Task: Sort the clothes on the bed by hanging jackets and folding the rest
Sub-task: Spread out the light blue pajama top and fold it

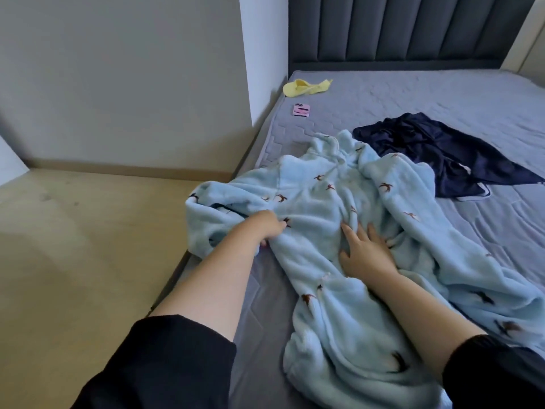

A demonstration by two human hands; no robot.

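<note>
- my left hand (pixel 265 227) is gripping the blue fleece garment (pixel 321 199), fingers curling into a fold of it near the left edge of the bed (pixel 442 93).
- my right hand (pixel 365 253) is pressing flat on the same garment, fingers straight and spreading, holding nothing.
- the blue fleece garment, with small dark bird prints, is lying rumpled across the near left part of the bed, one end hanging a little over the bed's left edge.
- the navy garment (pixel 442 154) is lying crumpled just behind the fleece, touching it on the right side.
- the yellow cloth (pixel 305 87) is sitting at the far left corner near the headboard (pixel 398 28), well apart from my hands.
- a pink flat item (pixel 301 110) is lying just in front of the yellow cloth.
- black sleeves (pixel 165 364) are covering my upper forearms.
- the wooden floor (pixel 73 231) is showing left of the bed.
</note>
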